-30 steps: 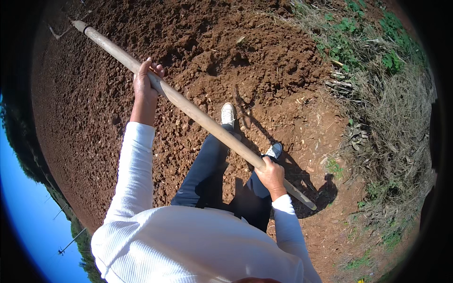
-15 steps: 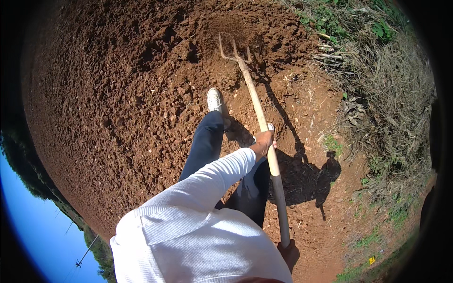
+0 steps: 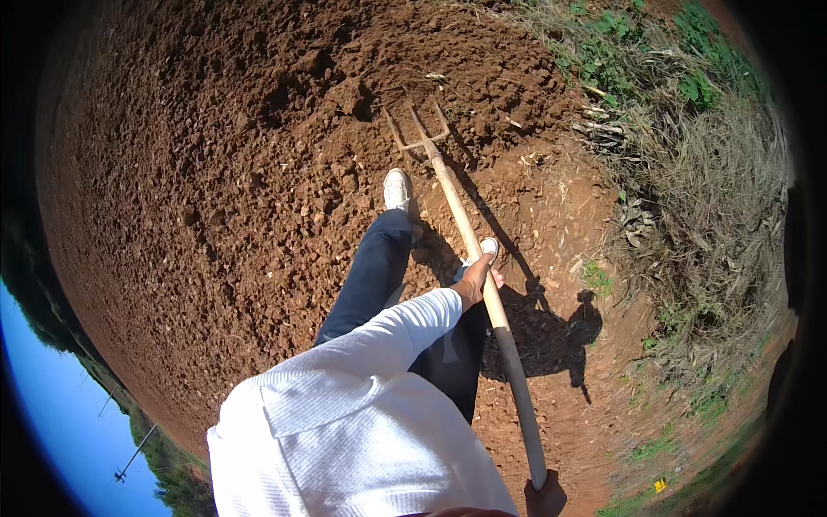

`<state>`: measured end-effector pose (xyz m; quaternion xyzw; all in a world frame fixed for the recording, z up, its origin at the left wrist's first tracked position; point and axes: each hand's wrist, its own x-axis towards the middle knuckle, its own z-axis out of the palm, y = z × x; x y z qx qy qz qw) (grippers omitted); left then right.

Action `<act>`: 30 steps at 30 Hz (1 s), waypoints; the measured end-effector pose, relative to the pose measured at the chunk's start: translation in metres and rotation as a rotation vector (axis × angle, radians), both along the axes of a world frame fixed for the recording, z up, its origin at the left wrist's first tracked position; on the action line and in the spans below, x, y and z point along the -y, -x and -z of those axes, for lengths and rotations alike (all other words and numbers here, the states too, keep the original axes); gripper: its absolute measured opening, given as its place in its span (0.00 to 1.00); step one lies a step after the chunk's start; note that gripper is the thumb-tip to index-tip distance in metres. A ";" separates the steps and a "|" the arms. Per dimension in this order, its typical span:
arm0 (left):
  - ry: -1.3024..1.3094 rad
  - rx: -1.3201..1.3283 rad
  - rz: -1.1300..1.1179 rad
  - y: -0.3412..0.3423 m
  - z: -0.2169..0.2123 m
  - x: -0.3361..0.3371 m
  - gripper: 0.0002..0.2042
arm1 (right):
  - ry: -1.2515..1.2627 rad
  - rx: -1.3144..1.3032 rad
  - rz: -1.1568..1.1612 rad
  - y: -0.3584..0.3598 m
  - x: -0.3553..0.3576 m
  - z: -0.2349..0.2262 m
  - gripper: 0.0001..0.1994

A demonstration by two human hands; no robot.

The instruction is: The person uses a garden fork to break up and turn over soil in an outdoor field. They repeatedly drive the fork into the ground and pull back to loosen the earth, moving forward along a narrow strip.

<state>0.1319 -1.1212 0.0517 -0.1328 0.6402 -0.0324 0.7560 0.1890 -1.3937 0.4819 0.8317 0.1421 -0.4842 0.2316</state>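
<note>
A long wooden-handled pitchfork (image 3: 454,200) with three rusty metal tines slants across the view in front of me. Its tines rest at or just over loose reddish-brown soil (image 3: 284,172); whether the tips are in the soil I cannot tell. Midway along the shaft, my left hand (image 3: 476,283) is closed around the wood, its white-sleeved arm crossing from the lower left. My right hand (image 3: 545,496) grips the butt end of the handle near the lower edge, and its arm is mostly out of sight.
My white shoes (image 3: 396,190) stand on the soil just short of the tines. Dry grass and green weeds (image 3: 698,172) form a bank along the right. Left of me spreads a cloddy tilled field (image 3: 164,224). A small yellow object (image 3: 660,485) lies at lower right.
The pitchfork's tines have come back nearer to my feet, and the spray of soil around them has gone. Both hands have shifted lower with the handle, the right one moving farther down and rightward.
</note>
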 end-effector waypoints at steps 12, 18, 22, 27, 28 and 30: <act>-0.078 -0.115 0.238 0.045 0.050 -0.027 0.06 | 0.144 -0.049 0.211 0.068 0.013 0.071 0.14; -0.190 -0.203 0.296 0.049 0.104 -0.093 0.05 | 0.088 -0.032 0.215 0.068 -0.006 0.115 0.13; -0.215 -0.188 0.220 0.049 0.099 -0.083 0.05 | 0.074 -0.024 0.213 0.067 0.001 0.113 0.13; -0.244 -0.263 0.183 0.036 0.053 -0.044 0.05 | 0.041 -0.007 0.247 0.061 0.026 0.087 0.12; -0.294 -0.271 0.219 0.034 0.045 -0.040 0.05 | 0.031 0.001 0.262 0.063 0.030 0.085 0.12; -0.318 -0.284 0.337 0.032 0.035 -0.040 0.06 | 0.020 0.000 0.282 0.070 0.039 0.087 0.12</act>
